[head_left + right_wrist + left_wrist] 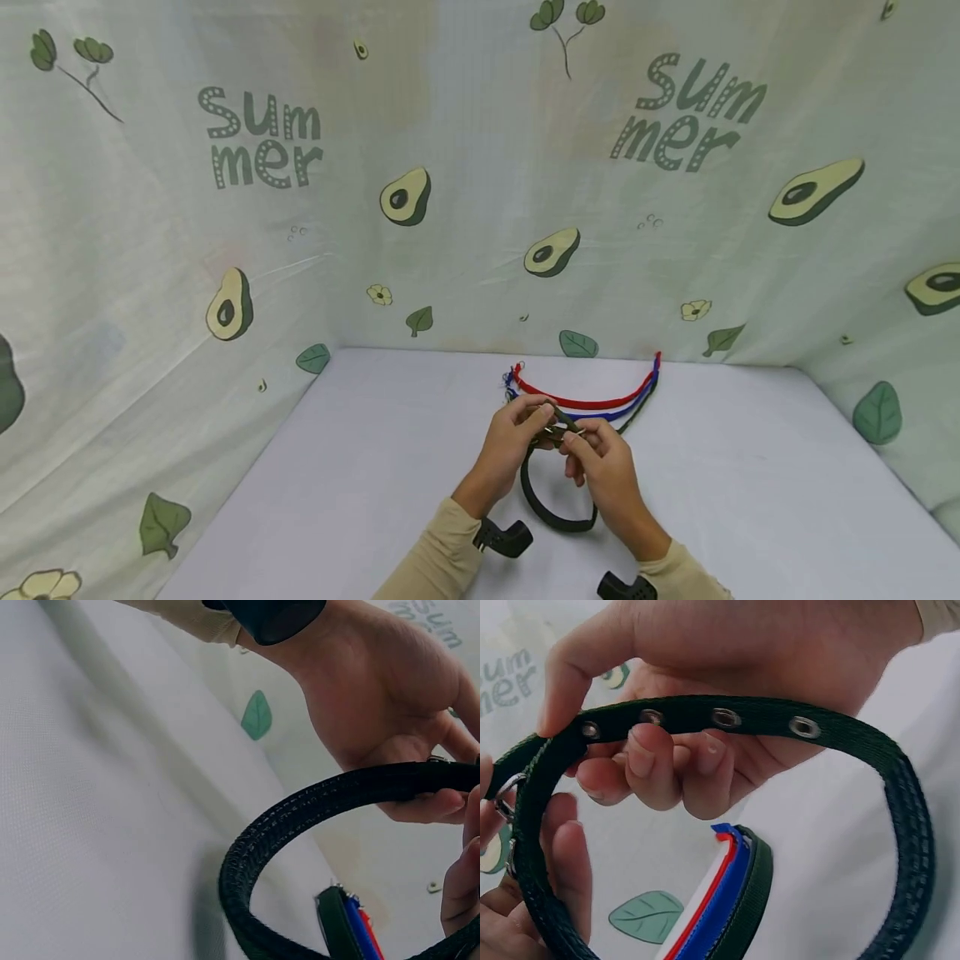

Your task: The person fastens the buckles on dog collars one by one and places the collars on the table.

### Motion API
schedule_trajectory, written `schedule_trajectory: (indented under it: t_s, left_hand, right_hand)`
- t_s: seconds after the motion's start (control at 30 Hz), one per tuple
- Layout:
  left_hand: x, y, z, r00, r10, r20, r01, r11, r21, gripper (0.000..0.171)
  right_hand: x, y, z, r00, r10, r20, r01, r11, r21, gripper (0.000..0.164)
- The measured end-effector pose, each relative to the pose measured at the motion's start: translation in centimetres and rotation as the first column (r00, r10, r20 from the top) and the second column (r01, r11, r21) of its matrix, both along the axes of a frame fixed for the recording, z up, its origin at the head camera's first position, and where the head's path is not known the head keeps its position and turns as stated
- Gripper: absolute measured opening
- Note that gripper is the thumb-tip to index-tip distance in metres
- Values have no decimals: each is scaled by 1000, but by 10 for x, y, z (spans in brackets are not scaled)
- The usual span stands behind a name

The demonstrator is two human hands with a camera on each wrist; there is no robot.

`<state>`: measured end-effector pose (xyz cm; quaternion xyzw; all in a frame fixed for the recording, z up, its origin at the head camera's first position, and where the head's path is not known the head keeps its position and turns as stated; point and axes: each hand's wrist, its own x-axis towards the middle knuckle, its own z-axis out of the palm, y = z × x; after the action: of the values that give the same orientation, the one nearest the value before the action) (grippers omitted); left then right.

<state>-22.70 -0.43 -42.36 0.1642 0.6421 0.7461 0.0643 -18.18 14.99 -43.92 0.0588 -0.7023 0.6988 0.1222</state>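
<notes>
A dark green collar (558,523), bent into a loop, is held up between both hands over the table. My left hand (506,446) pinches its strap end between thumb and fingers. In the left wrist view, metal eyelets (804,727) run along that strap, with the fingertips just beneath them. My right hand (611,471) grips the collar by its metal buckle (508,791), close to the left fingertips. The strap end overlaps the buckle side there. Stitched webbing (277,814) of the loop's lower part hangs in the right wrist view, below the right hand (382,705).
Behind the hands, a red collar (585,404), a blue collar (600,416) and another green collar (640,407) lie side by side on the white table (390,442). A printed cloth (465,283) hangs at the back and sides.
</notes>
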Motion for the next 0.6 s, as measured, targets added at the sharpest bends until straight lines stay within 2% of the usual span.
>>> schedule_trajectory:
  t_s: [0.37, 0.6]
  left_hand:
    - [-1, 5, 2, 997, 75, -15, -75, 997, 16, 35]
    - [1, 6, 0, 992, 123, -7, -123, 992, 20, 33]
  right_hand:
    - [-2, 5, 5, 998, -61, -31, 62, 997, 43, 11]
    - [-2, 5, 3, 996, -81, -22, 82, 996, 29, 6]
